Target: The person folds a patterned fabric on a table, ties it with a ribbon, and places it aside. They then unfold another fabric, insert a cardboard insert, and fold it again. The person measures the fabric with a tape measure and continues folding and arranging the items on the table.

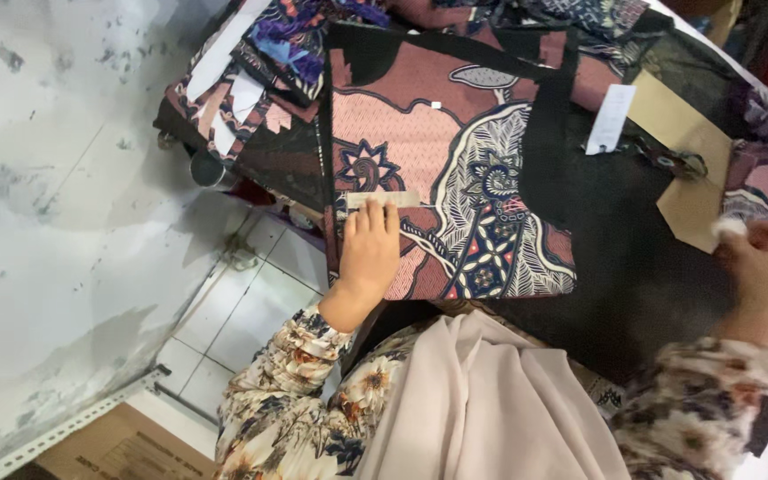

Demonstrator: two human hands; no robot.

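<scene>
— Fingers (375, 216) of the left hand (369, 253) are lying flat and close together, pressing down on the patterned cloth (420, 160), gripping nothing. Tips are touching a small pale strip (384, 199) on that cloth.

— Which way is the strip running?

— Long axis is lying crosswise to the fingers, just past the tips, away from the person. The left hand is clearly the nearer one; the right is well apart from it.

— And the right hand (762, 258)?

— Curling shut at the far edge, pinching something small and white (729, 228). Cannot tell what it is. It is sitting just beside a brown card piece (682, 133) lying on black cloth (633, 258).

— Where is the patterned cloth sitting?

— Spreading across the work surface in front of the person, maroon with pale leaf and flower shapes, its near edge close to the left wrist. A white tag (611, 118) is lying on the black cloth beyond. More cut pieces (260, 80) are piling up at the far left corner, over tiled floor (242, 311).

— Sleeves?

— Floral, both arms; a beige scarf (491, 409) is hanging between them.
</scene>
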